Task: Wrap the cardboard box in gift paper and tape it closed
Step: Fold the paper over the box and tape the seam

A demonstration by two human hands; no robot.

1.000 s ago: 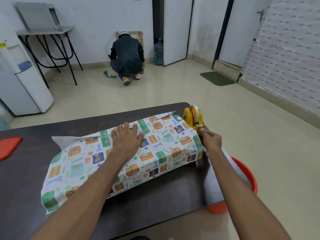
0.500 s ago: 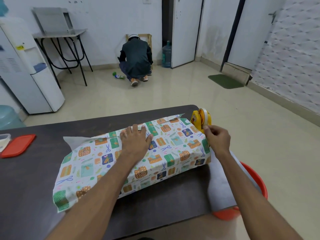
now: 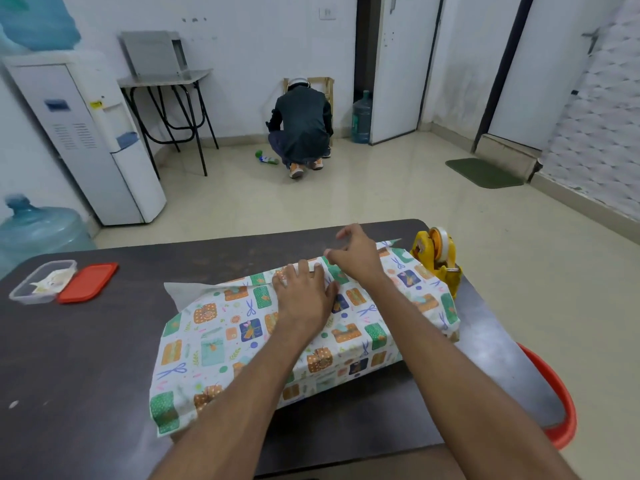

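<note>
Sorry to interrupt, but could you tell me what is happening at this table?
A person is wrapping a gift. Their left hand presses flat on the gift paper, holding the overlap down. The right hand hovers over that seam with fingertips pinched, perhaps on tape, though none shows clearly. The yellow tape dispenser stands on the table by the paper's right end. The paper's left end is not yet folded.

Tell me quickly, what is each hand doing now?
Left hand: open, pressing the gift paper.
Right hand: fingertips pinched; holding anything, cannot be told.
</note>
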